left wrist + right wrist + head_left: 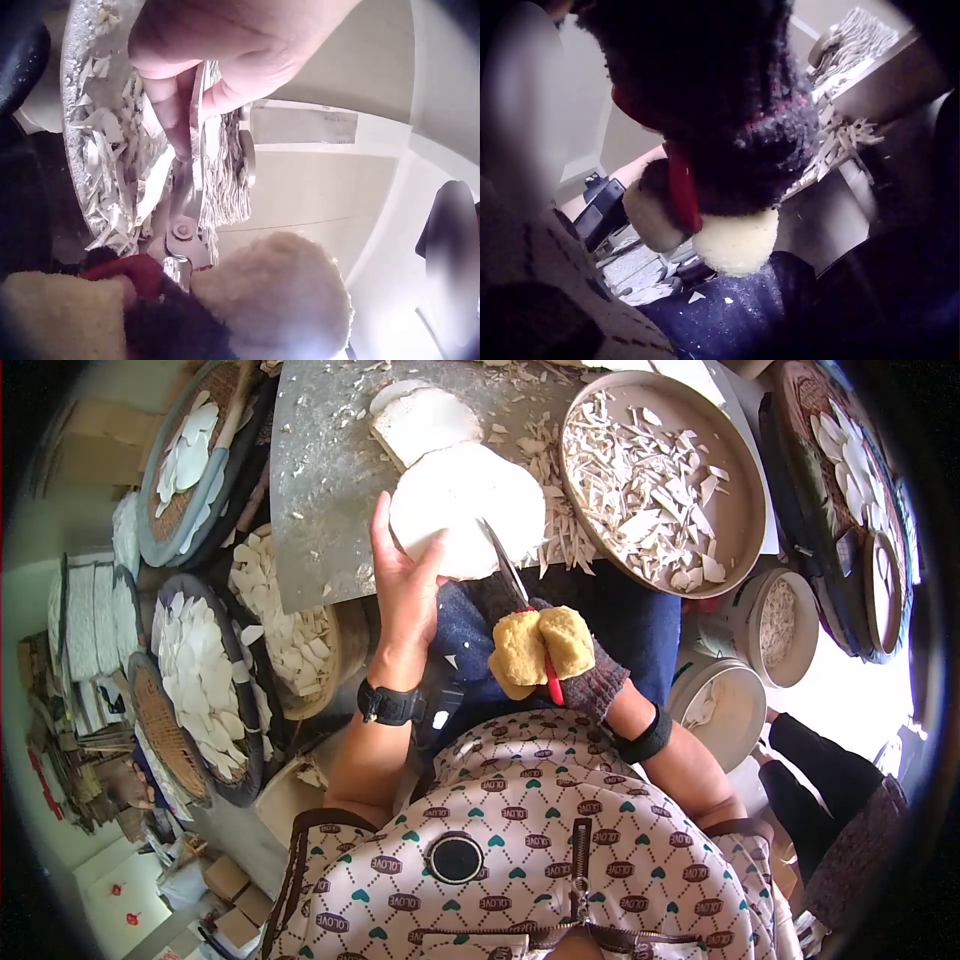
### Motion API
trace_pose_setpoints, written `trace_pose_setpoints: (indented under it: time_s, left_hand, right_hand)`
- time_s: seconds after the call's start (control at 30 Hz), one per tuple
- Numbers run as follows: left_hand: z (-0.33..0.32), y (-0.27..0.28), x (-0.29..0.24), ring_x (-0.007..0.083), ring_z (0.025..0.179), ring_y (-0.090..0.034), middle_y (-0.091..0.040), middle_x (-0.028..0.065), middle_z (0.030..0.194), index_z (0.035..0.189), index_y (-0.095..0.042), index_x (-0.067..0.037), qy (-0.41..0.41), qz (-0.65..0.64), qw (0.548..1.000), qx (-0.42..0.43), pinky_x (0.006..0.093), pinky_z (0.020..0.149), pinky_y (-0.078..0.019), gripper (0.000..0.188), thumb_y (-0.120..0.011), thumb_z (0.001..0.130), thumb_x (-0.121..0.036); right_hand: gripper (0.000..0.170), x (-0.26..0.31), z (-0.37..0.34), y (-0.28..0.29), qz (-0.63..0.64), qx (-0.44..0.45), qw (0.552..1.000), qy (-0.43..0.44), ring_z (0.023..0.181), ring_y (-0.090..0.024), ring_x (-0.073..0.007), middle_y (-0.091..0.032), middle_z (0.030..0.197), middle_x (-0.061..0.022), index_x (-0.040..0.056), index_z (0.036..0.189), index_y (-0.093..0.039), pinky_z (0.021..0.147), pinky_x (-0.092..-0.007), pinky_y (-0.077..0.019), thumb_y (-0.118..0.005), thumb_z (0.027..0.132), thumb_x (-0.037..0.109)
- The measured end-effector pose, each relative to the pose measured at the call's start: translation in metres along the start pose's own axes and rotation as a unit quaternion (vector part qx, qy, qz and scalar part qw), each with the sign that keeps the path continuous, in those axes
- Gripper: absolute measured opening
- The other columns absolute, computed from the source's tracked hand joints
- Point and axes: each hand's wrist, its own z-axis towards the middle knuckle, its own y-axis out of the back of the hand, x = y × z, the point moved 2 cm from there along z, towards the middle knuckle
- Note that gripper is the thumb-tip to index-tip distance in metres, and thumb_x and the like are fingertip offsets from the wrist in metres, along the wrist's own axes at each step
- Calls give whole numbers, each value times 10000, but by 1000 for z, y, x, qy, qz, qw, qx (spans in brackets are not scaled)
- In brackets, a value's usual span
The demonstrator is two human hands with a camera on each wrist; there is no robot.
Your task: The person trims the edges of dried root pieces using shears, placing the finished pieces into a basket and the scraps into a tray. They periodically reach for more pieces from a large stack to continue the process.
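Observation:
My bare left hand pinches a thin, white, roughly round sheet between thumb and fingers. The left wrist view shows the same sheet edge-on between the fingers. My right hand, in a dark knit glove, grips red-handled scissors. Yellow sponge padding is wrapped around the handles. The scissor blades meet the sheet near its lower right edge. Behind it lies a stack of similar white sheets. In the right wrist view the glove hides most of the scissors.
A round tray of cut white strips stands at the right on a grey board strewn with scraps. Buckets stand below it. Baskets of white pieces line the left. Another person's sleeve shows at lower right.

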Motion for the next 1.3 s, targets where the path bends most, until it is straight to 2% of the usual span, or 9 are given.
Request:
trace_pose_setpoints:
  time_s: [0.1, 0.27, 0.47, 0.57, 0.87, 0.97, 1.13, 1.23, 1.3]
  left_hand:
    - [7, 2, -4, 203, 1020, -529, -432, 141, 1214, 1355, -155, -70, 6, 7, 999, 31, 299, 752, -531, 705, -565, 789, 22]
    - [15, 4, -14, 195, 1030, -525, -458, 137, 1200, 1343, -199, -50, 31, 11, 998, 54, 324, 822, -503, 676, -562, 778, 33]
    - [23, 9, -22, 192, 1034, -522, -454, 137, 1206, 1332, -221, -17, 60, 17, 996, 57, 315, 845, -489, 668, -567, 764, 41]
    - [27, 7, -24, 192, 1037, -520, -454, 140, 1207, 1335, -218, -20, 62, 25, 996, 63, 317, 846, -488, 675, -567, 761, 43]
    - [39, -10, -46, 173, 990, -555, -502, 141, 1166, 1309, -300, -25, 50, 10, 995, 82, 294, 855, -471, 574, -558, 798, 17]
    - [54, -1, -52, 153, 997, -555, -534, 113, 1152, 1173, -495, -17, 21, 53, 988, 142, 266, 871, -451, 362, -554, 816, 1]
    - [73, 5, -48, 178, 1132, -469, -461, 92, 1273, 830, -672, -64, -154, 202, 962, 96, 268, 910, -419, 172, -593, 749, 66]
    - [74, 16, -33, 230, 1237, -361, -295, 108, 1393, 686, -673, -91, -257, 328, 906, 71, 293, 943, -405, 177, -621, 705, 76]
    - [65, 15, -30, 232, 1245, -351, -285, 110, 1397, 685, -673, -87, -266, 301, 911, 95, 308, 965, -387, 172, -621, 706, 76]
  right_hand:
    - [256, -4, 8, 1, 108, 11, 994, 9, 990, -565, -182, -565, 1074, -97, 21, 1088, -496, 897, -315, -454, -552, 854, 109]
    - [288, 6, 22, 8, -138, 36, 990, 16, 987, -564, -167, -567, 1073, -77, 27, 1091, -498, 901, -306, -448, -587, 832, 116]
    - [311, 11, 29, 5, -36, 62, 997, -9, 985, -567, -180, -567, 1075, -85, 23, 1094, -501, 885, -305, -459, -608, 817, 115]
    - [309, 8, 31, 5, 230, 17, 967, -112, 971, -573, -177, -577, 1058, -87, 19, 1077, -512, 867, -306, -470, -625, 805, 112]
    - [277, 35, 34, 5, -49, 36, 998, 10, 946, -585, -183, -595, 1024, -95, 2, 1049, -528, 852, -324, -474, -606, 799, 91]
    - [237, 30, 32, 5, 222, 68, 972, -34, 958, -580, -220, -579, 1048, -129, -18, 1043, -522, 874, -354, -462, -547, 829, 80]
    - [239, -7, 14, 16, 633, 4, 740, -227, 1004, -556, -271, -551, 1075, -173, -48, 1058, -492, 917, -395, -433, -488, 862, 87]
    - [239, -16, 5, 18, 639, 11, 735, -226, 972, -561, -251, -549, 1042, -151, -47, 1075, -479, 919, -371, -433, -481, 860, 57]
    - [245, -28, 3, 26, 550, 46, 821, -148, 999, -559, -242, -557, 1077, -145, -37, 1084, -484, 925, -373, -428, -492, 869, 80]
